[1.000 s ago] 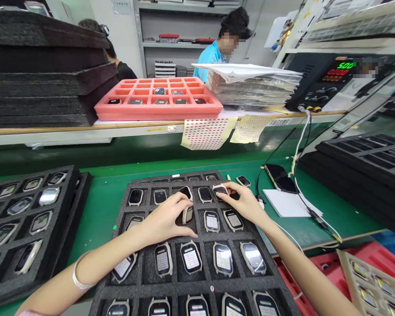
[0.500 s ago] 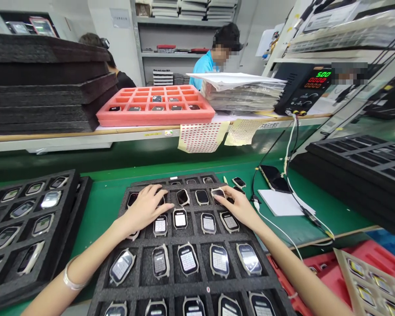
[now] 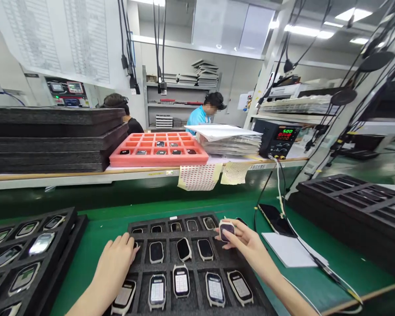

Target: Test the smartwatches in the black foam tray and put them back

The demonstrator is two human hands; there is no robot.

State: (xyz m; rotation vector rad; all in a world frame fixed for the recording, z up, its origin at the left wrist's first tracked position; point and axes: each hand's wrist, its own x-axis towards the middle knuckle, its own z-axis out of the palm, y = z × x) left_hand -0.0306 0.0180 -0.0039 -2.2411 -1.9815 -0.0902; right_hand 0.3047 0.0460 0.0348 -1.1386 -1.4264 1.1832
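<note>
My right hand [image 3: 245,241] pinches a smartwatch [image 3: 227,230] without a strap, lifted above the right side of a black foam tray [image 3: 171,281]. Its screen is dark and its case pale. At the tray's left edge, my left hand [image 3: 116,261] has its fingers curled together over a second smartwatch [image 3: 136,245], mostly hidden behind them. Between the hands, several dark-screened watches, such as one smartwatch [image 3: 156,252], lie in their slots. In the row nearer me, a lit watch [image 3: 181,281] and others show white screens.
Another watch tray [image 3: 70,245] is at left. Ahead, a shelf carries a pink foam tray [image 3: 158,161], black foam stacks [image 3: 46,153] and a power supply [image 3: 276,140]. A phone [image 3: 276,219], white paper [image 3: 292,250] and cables lie right. Two people are beyond.
The view has tilted upward. My right hand has raised the watch out of its upper-right slot. My left hand has shifted left, from the second slot to the tray's left edge.
</note>
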